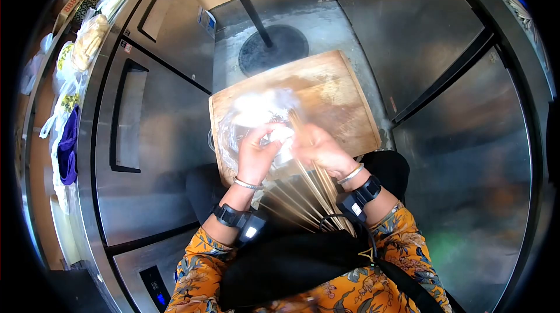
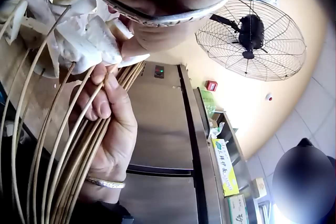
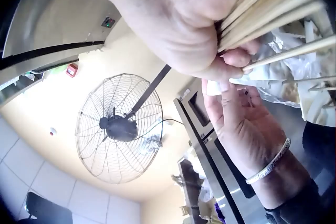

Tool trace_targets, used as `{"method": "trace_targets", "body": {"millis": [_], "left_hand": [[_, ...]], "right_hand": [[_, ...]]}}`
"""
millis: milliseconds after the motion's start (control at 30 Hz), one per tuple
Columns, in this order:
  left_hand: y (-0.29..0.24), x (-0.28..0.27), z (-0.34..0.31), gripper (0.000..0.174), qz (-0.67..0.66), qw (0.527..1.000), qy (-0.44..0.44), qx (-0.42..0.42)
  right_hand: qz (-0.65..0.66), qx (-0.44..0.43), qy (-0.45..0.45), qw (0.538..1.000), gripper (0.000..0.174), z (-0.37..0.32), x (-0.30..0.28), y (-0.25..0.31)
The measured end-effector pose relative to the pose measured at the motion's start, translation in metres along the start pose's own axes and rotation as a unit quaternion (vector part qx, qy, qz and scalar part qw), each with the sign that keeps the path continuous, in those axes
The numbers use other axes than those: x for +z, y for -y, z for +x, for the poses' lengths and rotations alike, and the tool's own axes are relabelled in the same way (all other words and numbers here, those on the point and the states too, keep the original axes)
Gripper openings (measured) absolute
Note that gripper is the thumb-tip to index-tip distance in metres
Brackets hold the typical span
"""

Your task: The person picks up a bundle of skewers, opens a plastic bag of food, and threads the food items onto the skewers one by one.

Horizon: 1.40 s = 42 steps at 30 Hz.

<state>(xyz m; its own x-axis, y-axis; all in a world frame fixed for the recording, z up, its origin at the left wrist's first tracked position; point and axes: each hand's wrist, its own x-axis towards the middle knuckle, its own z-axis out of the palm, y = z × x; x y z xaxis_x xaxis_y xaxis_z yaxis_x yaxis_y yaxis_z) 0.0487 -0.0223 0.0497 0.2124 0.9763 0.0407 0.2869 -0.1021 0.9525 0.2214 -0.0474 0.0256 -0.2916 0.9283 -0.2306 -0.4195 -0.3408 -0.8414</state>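
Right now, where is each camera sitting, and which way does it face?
Head: worn on the head, facing forward and down at a wooden board; left hand, right hand and flowered sleeves show.
Left wrist: worn there, facing past the left hand at the right hand gripping thin sticks.
Right wrist: worn there, facing past the right hand toward the left hand.
Shared: both wrist views show both hands, sticks and a fan.

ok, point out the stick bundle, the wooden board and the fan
Stick bundle (image 2: 80, 162): left wrist view, on the shafts where they lie close together.
Wooden board (image 1: 344, 100): head view, on bare wood toward its right side.
Fan (image 3: 121, 128): right wrist view, on the dark hub.
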Motion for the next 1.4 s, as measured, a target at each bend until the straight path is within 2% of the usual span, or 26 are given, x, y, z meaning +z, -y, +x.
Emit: {"method": "trace_targets", "body": {"millis": [100, 200, 300, 400, 500, 533, 567, 633, 667, 767, 800, 933, 1033, 1167, 1267, 1400], "left_hand": [[0.010, -0.004, 0.003, 0.034, -0.021, 0.999, 0.041, 0.003], [0.010, 0.005, -0.002, 0.048, -0.159, 0.987, 0.013, -0.020], [-0.005, -0.002, -0.010, 0.059, -0.160, 0.987, 0.002, -0.015], [0.001, -0.017, -0.013, 0.060, -0.129, 0.991, 0.012, 0.021], [0.007, -0.022, -0.012, 0.051, 0.002, 0.994, 0.042, 0.104], [0.006, -0.018, -0.012, 0.043, -0.043, 0.997, 0.037, 0.058], [0.007, -0.019, -0.012, 0.041, -0.036, 0.998, 0.028, 0.051], [0.009, -0.020, -0.011, 0.037, -0.022, 0.999, 0.012, 0.040], [0.001, -0.019, -0.011, 0.030, 0.006, 0.997, -0.015, 0.073], [-0.025, -0.022, -0.017, 0.027, 0.120, 0.987, -0.034, 0.099], [-0.028, -0.022, -0.019, 0.026, 0.152, 0.978, -0.049, 0.133], [-0.038, -0.028, -0.024, 0.025, 0.190, 0.968, -0.054, 0.158], [-0.030, -0.032, -0.026, 0.026, 0.262, 0.940, -0.056, 0.213], [-0.037, -0.025, -0.029, 0.024, 0.236, 0.955, -0.072, 0.163], [-0.031, -0.023, -0.028, 0.024, 0.233, 0.955, -0.078, 0.167], [-0.036, -0.016, -0.032, 0.023, 0.288, 0.941, -0.042, 0.171]], "right_hand": [[-0.010, -0.010, 0.003, 1.000, 0.026, 0.005, -0.003, -0.003], [-0.013, -0.012, 0.012, 1.000, 0.027, 0.007, -0.004, 0.001], [0.016, -0.013, 0.027, 0.999, 0.029, 0.005, -0.008, 0.005], [0.023, -0.007, 0.038, 0.999, 0.031, 0.002, -0.009, 0.006], [0.012, -0.001, 0.043, 0.999, 0.031, 0.001, -0.005, 0.003], [0.009, 0.002, 0.045, 0.999, 0.032, 0.000, -0.003, 0.002], [0.014, 0.003, 0.060, 0.998, 0.032, -0.001, -0.002, 0.003], [0.024, 0.003, 0.089, 0.996, 0.033, -0.002, 0.000, 0.006], [0.023, 0.013, 0.093, 0.995, 0.033, -0.001, -0.001, 0.007], [0.011, 0.039, 0.099, 0.994, 0.034, 0.001, -0.004, 0.006], [-0.001, 0.040, 0.098, 0.994, 0.034, 0.003, -0.004, 0.004], [-0.035, 0.032, 0.114, 0.992, 0.040, -0.002, -0.001, 0.011], [-0.044, 0.049, 0.179, 0.982, 0.041, -0.001, 0.000, 0.004], [-0.004, 0.063, 0.146, 0.987, 0.033, -0.004, 0.005, 0.003], [-0.006, 0.049, 0.135, 0.990, 0.031, -0.007, 0.007, 0.010], [0.000, 0.040, 0.137, 0.990, 0.028, -0.005, 0.006, 0.012]]}}
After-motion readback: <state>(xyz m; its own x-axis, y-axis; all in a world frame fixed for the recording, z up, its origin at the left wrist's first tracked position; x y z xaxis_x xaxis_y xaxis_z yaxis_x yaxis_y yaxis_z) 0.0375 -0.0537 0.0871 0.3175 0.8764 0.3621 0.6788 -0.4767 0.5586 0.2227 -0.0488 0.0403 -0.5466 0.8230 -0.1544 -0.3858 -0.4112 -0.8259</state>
